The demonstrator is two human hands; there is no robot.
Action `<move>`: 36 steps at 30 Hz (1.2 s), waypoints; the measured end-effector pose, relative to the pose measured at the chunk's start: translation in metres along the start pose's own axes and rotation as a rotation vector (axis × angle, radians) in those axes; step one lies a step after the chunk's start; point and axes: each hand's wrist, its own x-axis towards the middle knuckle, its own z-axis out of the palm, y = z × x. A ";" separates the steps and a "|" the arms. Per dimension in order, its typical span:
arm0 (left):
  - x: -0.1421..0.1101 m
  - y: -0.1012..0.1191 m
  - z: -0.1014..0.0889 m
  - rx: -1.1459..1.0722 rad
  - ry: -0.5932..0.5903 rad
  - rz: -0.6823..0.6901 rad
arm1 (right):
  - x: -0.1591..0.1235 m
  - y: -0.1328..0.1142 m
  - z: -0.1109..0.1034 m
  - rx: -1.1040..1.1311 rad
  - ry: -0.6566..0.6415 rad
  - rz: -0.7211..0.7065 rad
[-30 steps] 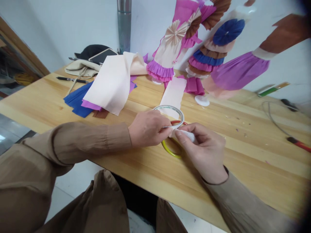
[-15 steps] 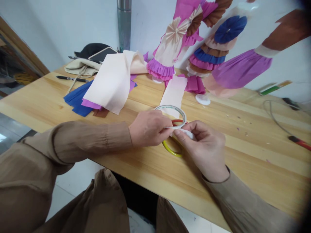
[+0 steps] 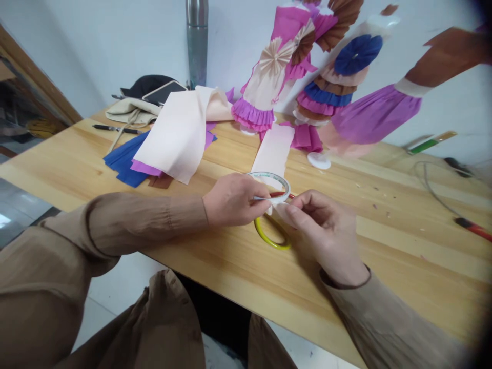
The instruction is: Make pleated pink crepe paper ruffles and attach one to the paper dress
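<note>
My left hand [image 3: 240, 201] is closed around the near side of a roll of white tape [image 3: 287, 188] with green print inside its ring. In a pinch, my right hand [image 3: 326, 228] grips a short whitish strip of tape [image 3: 285, 211] just right of the roll. The two hands are close together over the table. Below them lies a tool with a yellow loop handle [image 3: 269, 241] and a red one, likely scissors; its blades are hidden. A pale pink paper strip [image 3: 271, 151] lies flat behind the roll.
Cream, blue and purple paper sheets [image 3: 172, 133] are piled at the left beside a pen [image 3: 115, 128]. Paper-dressed figures [image 3: 282, 77] stand along the wall with a metal flask [image 3: 197, 43]. A white disc [image 3: 319, 160], a cable and a red-handled tool [image 3: 473, 229] lie right.
My left hand has shifted slightly with the roll, which is tilted a little more. The tape strip in my right hand's pinch now shows more of its length between the hands.
</note>
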 end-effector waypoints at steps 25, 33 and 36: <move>0.000 0.000 0.002 0.091 -0.037 0.008 | -0.003 0.003 -0.001 -0.174 -0.026 -0.064; 0.001 0.006 -0.003 0.132 -0.100 -0.044 | -0.003 0.000 0.002 -0.074 -0.053 -0.063; 0.001 0.007 -0.003 0.146 -0.096 -0.031 | -0.003 0.001 0.003 -0.079 -0.010 -0.060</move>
